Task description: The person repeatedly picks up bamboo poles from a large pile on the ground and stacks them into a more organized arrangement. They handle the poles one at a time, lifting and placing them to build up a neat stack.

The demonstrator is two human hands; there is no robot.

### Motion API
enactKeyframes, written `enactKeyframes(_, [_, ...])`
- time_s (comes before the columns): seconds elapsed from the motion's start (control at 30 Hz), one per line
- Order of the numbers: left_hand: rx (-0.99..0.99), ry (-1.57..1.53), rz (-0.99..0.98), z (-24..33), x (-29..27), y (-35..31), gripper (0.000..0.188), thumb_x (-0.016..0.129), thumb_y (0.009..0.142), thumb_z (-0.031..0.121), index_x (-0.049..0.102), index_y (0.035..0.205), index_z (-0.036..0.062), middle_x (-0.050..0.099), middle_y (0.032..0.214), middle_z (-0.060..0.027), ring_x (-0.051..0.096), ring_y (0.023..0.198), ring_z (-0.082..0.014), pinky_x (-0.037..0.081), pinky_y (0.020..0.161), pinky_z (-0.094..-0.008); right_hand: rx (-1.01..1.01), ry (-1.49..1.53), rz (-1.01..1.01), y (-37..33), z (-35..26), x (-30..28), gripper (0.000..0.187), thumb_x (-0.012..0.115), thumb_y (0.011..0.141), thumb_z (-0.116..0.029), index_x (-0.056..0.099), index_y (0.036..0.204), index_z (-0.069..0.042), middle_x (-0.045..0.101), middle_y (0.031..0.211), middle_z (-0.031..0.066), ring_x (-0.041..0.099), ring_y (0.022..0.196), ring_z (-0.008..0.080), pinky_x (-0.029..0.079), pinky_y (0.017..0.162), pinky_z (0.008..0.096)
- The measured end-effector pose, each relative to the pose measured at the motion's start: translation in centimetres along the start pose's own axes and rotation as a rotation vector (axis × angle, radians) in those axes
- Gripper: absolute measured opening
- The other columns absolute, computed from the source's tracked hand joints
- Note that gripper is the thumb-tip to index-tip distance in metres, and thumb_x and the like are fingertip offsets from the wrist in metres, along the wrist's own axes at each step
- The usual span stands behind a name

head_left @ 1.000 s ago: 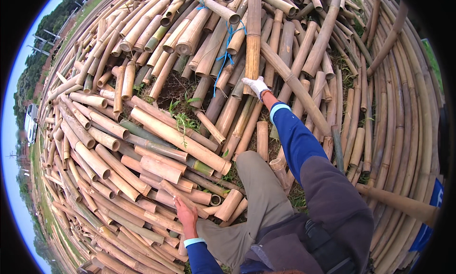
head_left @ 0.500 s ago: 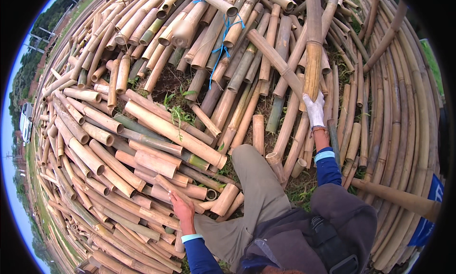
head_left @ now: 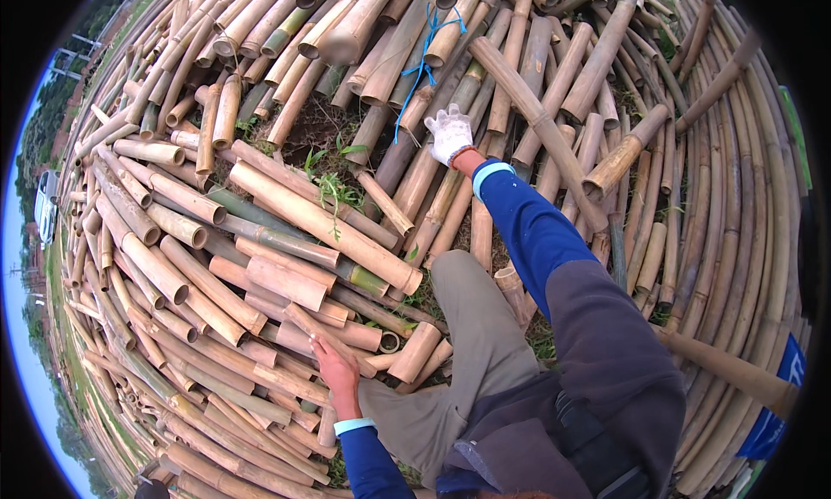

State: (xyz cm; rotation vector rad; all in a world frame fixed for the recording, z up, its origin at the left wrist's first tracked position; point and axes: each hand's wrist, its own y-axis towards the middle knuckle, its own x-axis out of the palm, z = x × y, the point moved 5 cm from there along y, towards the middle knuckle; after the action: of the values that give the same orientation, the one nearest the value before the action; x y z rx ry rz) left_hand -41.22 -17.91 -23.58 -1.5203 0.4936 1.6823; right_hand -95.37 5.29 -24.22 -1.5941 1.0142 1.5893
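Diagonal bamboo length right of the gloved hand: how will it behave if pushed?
The diagonal length is probably stiff: it looks straight. It may roll or slide, being rounded and laid across other pieces. Likely light for its size if hollow, like the open-ended piece beside it.

Worn on the head, one fisheye looks down at the nearby bamboo pile (head_left: 284, 278)

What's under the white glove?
Bamboo poles show around the gloved right hand. The spot right beneath is covered, so I can't tell what lies there or whether the hand touches it.
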Motion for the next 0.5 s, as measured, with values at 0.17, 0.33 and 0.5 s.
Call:
enactKeyframes(0.17, [0.028,-0.025,-0.027,0.8,-0.8,0.5,0.099,0.086,0.078,0.009,0.03,0.159,-0.0059,0.029,0.168,-0.0291,0.031,0.155,-0.0467,0.035,0.126,-0.047,-0.044,-0.081,0.12,-1.7,3.7,1.6,0.036,0.069,0.087,-0.023,0.073,0.122,-0.018,0.063,0.125,0.0148,0.054,0.128,0.0425,0.05,0.098,0.054])
enactKeyframes(0.33, [-0.027,-0.009,-0.014,0.5,-0.8,0.0,0.1,0.086,0.079,0.008,0.029,0.16,-0.0043,0.028,0.169,-0.0272,0.031,0.155,-0.0454,0.038,0.124,-0.0471,0.075,0.109,0.232,-10.7,12.2,-3.1,0.044,0.076,0.082,-0.009,0.069,0.124,-0.021,0.062,0.135,0.011,0.064,0.119,0.0371,0.055,0.102,0.0487])
enactKeyframes(0.5, [-0.032,-0.028,-0.023,1.3,-0.8,0.2,0.1,0.085,0.08,0.008,0.027,0.162,-0.0035,0.028,0.169,-0.0261,0.032,0.155,-0.0448,0.038,0.124,-0.047,0.122,-0.045,0.224,-20.1,23.8,-7.7,0.047,0.064,0.087,0.002,0.069,0.126,-0.023,0.059,0.139,0.0123,0.066,0.117,0.0389,0.055,0.102,0.0496])
